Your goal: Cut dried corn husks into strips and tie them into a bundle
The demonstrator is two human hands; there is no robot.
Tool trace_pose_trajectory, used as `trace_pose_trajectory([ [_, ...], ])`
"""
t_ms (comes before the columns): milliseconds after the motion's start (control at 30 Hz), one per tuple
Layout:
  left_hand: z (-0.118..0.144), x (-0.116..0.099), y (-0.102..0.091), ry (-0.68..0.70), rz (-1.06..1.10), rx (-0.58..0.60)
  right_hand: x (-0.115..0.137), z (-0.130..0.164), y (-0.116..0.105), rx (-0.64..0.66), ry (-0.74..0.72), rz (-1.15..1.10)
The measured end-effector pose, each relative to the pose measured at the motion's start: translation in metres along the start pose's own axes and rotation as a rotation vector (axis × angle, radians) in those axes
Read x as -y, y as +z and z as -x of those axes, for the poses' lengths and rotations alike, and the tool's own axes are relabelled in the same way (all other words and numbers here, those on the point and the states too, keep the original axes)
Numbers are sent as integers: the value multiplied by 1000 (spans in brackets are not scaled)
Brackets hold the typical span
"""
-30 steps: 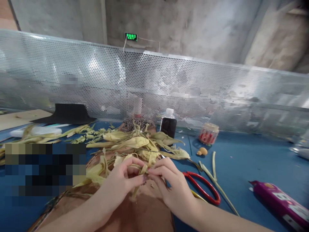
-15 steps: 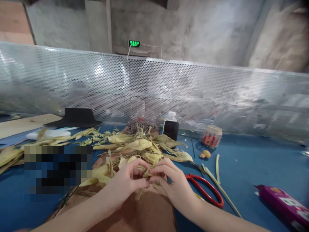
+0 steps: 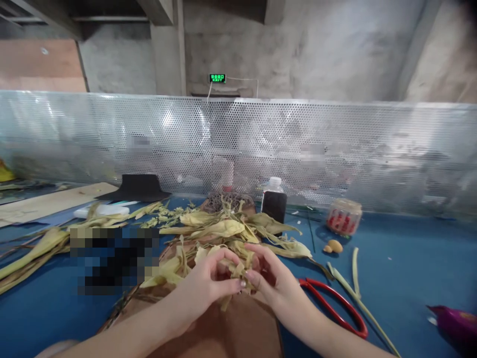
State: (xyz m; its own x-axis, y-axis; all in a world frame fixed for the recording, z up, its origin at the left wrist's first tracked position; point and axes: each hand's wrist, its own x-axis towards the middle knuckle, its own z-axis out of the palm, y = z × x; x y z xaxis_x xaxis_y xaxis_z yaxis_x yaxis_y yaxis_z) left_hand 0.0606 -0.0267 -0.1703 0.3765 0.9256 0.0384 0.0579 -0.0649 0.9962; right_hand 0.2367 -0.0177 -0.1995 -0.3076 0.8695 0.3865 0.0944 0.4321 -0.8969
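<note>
My left hand (image 3: 208,287) and my right hand (image 3: 274,283) meet over a brown board (image 3: 238,333), fingertips pinched together on a small strip of dry yellow husk (image 3: 235,271). Thumbs and forefingers of both hands grip that strip between them. Just beyond my fingers lies a heap of pale yellow-green husk leaves (image 3: 223,229). The husk strip hangs a little below my fingers toward the board.
Red-handled scissors (image 3: 335,308) lie right of my right hand on the blue tabletop (image 3: 402,268). A dark bottle (image 3: 274,205), a small jar (image 3: 343,216), green stems (image 3: 354,288) and a purple packet (image 3: 454,323) sit further right. A perforated metal screen (image 3: 238,149) closes the back.
The view has tilted up and shifted left. My two hands have closed tighter together around the husk strip and stayed over the board.
</note>
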Motion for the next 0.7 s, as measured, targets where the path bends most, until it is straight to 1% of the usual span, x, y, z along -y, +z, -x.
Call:
trace_pose_trajectory([
  [167,3,0,3,28,-23,35,-1,-1,2,25,69,1],
  [267,2,0,3,41,11,83,-3,-3,3,96,153,-91],
  [367,1,-1,5,85,38,131,-4,-5,4,170,229,-156],
  [500,1,1,5,116,62,194,1,-4,4,222,250,-175],
  [567,1,1,5,108,31,154,4,-3,4,216,233,-199],
  [700,0,-1,1,93,-68,12,8,-1,4,194,195,-268],
])
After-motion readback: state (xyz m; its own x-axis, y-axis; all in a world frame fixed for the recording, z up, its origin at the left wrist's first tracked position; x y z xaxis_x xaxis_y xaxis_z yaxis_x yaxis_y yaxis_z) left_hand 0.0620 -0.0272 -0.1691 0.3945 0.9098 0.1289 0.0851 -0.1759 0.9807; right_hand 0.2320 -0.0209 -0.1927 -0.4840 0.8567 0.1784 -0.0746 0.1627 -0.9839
